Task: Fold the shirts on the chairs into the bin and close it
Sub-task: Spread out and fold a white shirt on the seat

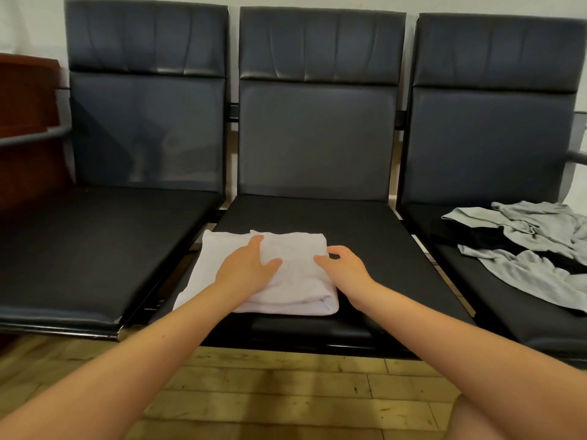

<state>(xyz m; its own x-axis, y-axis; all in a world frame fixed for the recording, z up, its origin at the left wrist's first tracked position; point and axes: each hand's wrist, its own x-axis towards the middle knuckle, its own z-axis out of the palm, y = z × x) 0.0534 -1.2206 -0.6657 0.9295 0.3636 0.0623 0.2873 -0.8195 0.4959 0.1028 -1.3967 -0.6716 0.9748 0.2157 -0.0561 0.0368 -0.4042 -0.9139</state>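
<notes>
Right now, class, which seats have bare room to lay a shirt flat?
The left seat is bare throughout. The middle seat is free behind and right of the white shirt. The right seat is crowded by grey and black clothes.

A folded white shirt (pixel 298 281) lies at centre frame on the middle chair (pixel 317 214) — left hand (pixel 247 265) flat on it, right hand (pixel 343 265) at its right edge, fingers curled. Grey shirt (pixel 533 249) crumpled at right.

White shirt (pixel 295 281) folded on middle seat, grey shirt (pixel 536 249) — crumpled — right seat
</notes>
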